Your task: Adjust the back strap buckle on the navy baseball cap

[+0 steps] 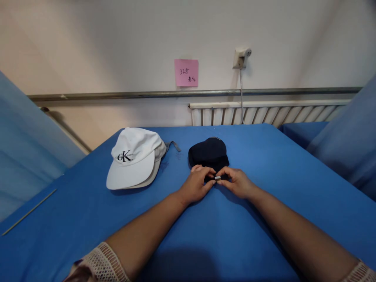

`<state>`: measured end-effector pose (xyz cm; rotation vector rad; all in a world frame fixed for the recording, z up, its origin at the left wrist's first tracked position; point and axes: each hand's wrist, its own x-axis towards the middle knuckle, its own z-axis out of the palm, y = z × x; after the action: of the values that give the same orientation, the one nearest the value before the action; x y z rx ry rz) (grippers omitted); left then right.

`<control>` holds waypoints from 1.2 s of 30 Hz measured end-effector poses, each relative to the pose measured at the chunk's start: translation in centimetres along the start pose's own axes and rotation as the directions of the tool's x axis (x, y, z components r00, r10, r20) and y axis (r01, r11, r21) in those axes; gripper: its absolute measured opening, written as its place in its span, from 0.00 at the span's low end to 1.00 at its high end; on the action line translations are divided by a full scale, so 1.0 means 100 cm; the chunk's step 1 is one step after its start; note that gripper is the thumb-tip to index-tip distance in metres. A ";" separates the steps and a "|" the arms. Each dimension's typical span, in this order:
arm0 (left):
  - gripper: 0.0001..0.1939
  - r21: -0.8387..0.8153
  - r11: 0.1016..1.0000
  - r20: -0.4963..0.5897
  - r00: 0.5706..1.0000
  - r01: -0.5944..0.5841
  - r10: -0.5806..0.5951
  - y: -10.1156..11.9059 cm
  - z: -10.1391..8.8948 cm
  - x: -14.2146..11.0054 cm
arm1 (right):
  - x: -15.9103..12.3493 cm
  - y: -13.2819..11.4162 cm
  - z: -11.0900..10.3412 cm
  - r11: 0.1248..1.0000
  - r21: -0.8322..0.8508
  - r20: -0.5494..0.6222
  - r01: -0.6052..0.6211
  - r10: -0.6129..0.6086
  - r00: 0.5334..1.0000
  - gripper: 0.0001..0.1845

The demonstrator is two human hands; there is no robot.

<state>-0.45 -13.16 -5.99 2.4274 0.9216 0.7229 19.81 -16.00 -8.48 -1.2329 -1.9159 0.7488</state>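
A dark navy cap (209, 153) lies on the blue-covered table (264, 176) near the middle. My left hand (196, 183) and my right hand (237, 181) meet at the cap's near edge, fingers pinched on its back strap, where a small silver buckle (217, 178) shows between them. To the left lies a white cap (135, 156) with a black logo, stacked on another pale cap whose brim peeks out beneath it.
A thin wooden stick (29, 212) lies at the table's left edge. Behind the table runs a white radiator (264, 114), a metal rail and a wall with a pink sticky note (186, 72) and a plugged-in socket (241, 56). Blue fabric flanks both sides.
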 end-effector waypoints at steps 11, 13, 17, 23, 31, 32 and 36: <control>0.13 -0.014 1.000 -0.012 1.000 0.000 0.000 -0.003 0.004 0.001 | 0.000 -0.001 0.002 0.999 0.032 0.007 0.023 -0.023 1.000 0.07; 0.12 -0.012 1.000 -0.007 1.000 0.005 -0.005 -0.001 0.005 0.000 | 0.001 -0.003 0.002 0.998 0.054 0.006 0.023 -0.024 1.000 0.06; 0.12 0.013 1.000 0.011 1.000 -0.001 0.000 0.002 0.004 -0.001 | -0.001 -0.005 0.003 0.988 0.156 0.030 -0.001 -0.004 1.000 0.11; 0.07 0.034 0.998 0.036 0.998 0.046 -0.047 0.001 0.004 0.001 | -0.002 -0.003 0.005 0.904 0.404 0.137 -0.140 0.091 0.986 0.14; 0.04 0.076 0.997 0.075 0.997 0.026 -0.032 -0.006 0.004 0.002 | 0.010 0.014 -0.002 0.830 0.457 -0.098 -0.320 0.404 0.909 0.04; 0.04 0.080 0.996 0.079 0.996 0.032 -0.038 -0.006 0.004 0.002 | 0.012 0.017 -0.004 0.824 0.444 -0.139 -0.352 0.452 0.881 0.03; 0.04 0.080 0.994 0.066 0.995 0.071 -0.077 -0.009 0.004 0.003 | 0.014 0.025 -0.009 0.793 0.423 -0.116 -0.439 0.528 0.841 0.03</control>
<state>-0.43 -12.48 -6.70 2.4542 1.0239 0.5827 21.42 -13.68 -9.55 -1.4988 -1.1861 1.1302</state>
